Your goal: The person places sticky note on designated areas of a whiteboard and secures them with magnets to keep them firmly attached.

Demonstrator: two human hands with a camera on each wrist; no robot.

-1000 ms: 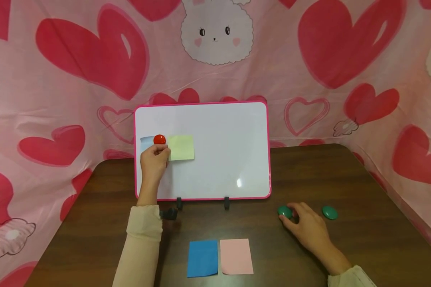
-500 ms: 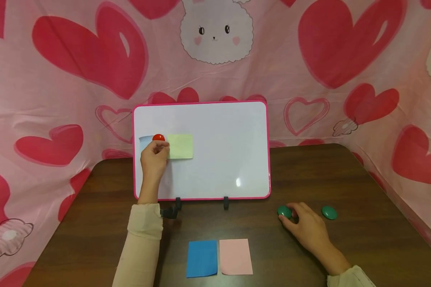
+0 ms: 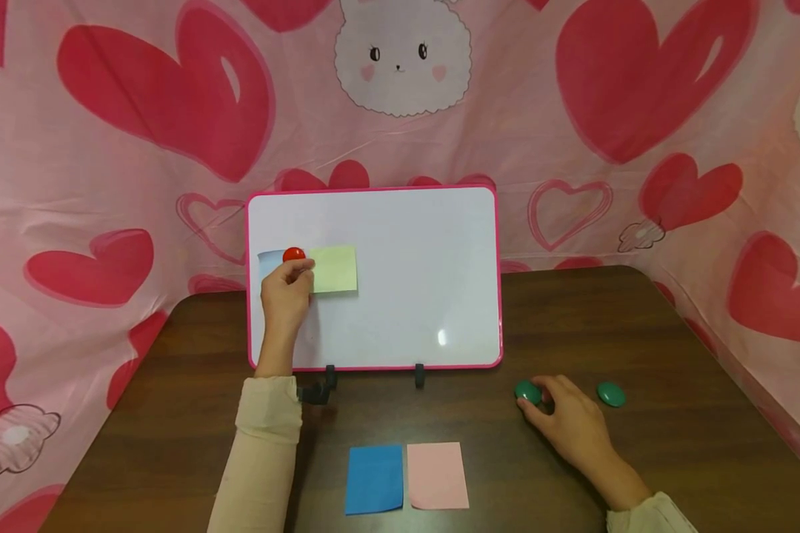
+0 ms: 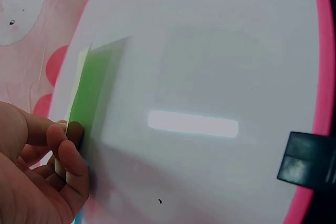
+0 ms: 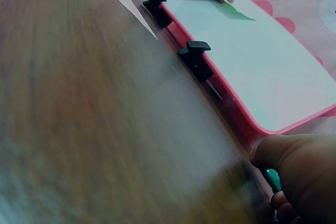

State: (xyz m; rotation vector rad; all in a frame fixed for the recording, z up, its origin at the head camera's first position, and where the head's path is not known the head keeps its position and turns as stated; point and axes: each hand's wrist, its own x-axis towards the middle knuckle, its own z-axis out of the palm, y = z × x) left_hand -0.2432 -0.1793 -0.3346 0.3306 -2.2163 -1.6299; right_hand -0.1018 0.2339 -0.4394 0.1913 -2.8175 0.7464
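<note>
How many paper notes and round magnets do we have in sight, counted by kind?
Paper notes: 4 (light blue note, yellow-green note, dark blue note, pink note)
Round magnets: 3 (red magnet, green magnet, another green magnet)
Total: 7

The dark wood-grain table (image 3: 160, 459) bears a pink-framed whiteboard (image 3: 407, 311) on black supports (image 3: 420, 376) mid-frame, blue note (image 3: 375, 479) and pink note (image 3: 438, 476) at lower centre, and, lower right, one green disc (image 3: 611, 394), contact of a second disc (image 3: 527, 392) unclear.
</note>
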